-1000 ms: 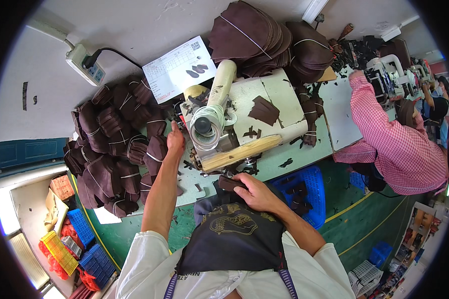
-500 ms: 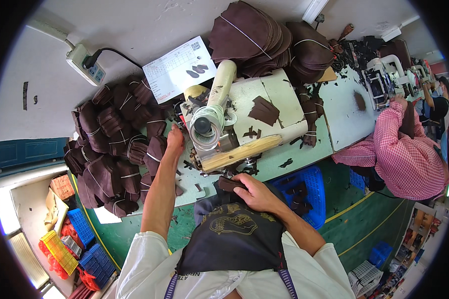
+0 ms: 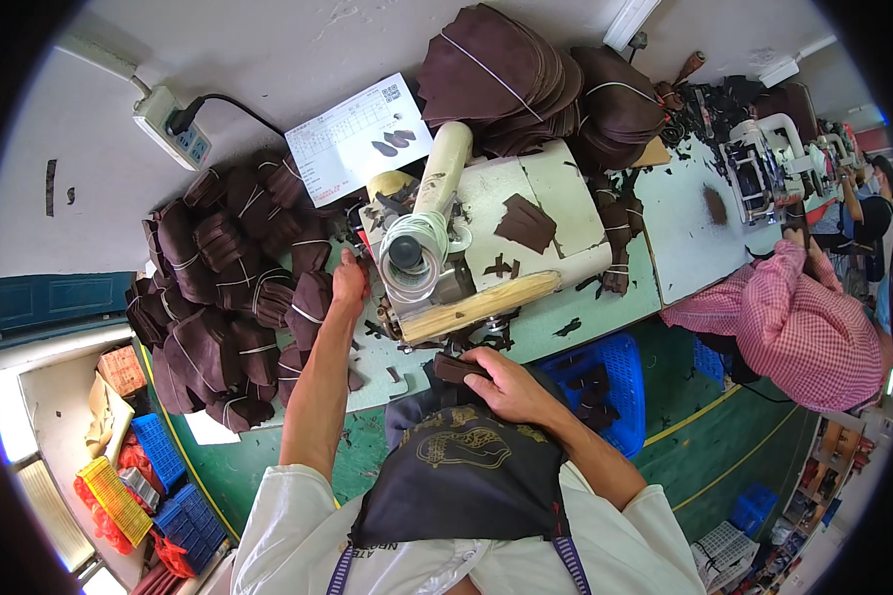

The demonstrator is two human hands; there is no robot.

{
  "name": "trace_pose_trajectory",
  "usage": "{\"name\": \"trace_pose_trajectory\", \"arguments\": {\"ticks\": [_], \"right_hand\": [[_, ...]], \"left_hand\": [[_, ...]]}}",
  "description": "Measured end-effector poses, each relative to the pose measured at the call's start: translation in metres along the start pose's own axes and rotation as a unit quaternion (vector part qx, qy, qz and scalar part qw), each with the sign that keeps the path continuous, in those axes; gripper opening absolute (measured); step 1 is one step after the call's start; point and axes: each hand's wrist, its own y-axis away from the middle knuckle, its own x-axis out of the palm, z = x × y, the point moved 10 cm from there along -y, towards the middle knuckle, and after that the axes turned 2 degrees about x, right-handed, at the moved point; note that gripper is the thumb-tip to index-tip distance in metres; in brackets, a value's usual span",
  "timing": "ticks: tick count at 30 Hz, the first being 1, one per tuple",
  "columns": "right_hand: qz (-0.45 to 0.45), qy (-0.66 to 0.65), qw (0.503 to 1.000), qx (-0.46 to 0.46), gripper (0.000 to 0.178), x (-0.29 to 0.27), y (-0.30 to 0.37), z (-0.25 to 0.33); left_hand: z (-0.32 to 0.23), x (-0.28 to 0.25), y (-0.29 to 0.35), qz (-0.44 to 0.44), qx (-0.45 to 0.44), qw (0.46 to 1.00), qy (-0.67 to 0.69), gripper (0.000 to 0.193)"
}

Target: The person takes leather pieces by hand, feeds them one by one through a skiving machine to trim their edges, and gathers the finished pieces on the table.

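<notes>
Brown stack [image 3: 454,370], perhaps leather, left end clear of the gripping right hand [image 3: 506,384]

the small oblong dark brown bundle [image 3: 457,370] looks like matt leather; the large rounded brown stack [image 3: 476,87] looks smooth and leathery. the white rectangular sheet [image 3: 352,149] is paper, the blue openwork basket [image 3: 630,392] plastic, the black apron [image 3: 407,511] matt cloth.

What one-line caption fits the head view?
Right hand holds brown pieces before a bench machine; left hand beside it.
</notes>
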Motion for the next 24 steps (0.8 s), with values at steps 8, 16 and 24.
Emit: {"name": "trace_pose_trajectory", "arguments": {"ticks": [8,16,24], "right_hand": [[0.017,0.009,1.0,0.012,0.038,0.004,-0.002,-0.004],[0.017,0.018,1.0,-0.012,0.035,0.009,-0.014,0.001],[-0.019,-0.018,0.999,-0.028,0.03,0.011,-0.007,-0.025]], "left_hand": [[-0.004,-0.004,0.005,0.0,0.024,1.0,0.008,0.055],[0.009,-0.045,-0.063,0.045,0.189,0.956,-0.22,0.05],[0.04,-0.032,-0.047,0.154,0.045,0.96,0.229,0.039]]}}
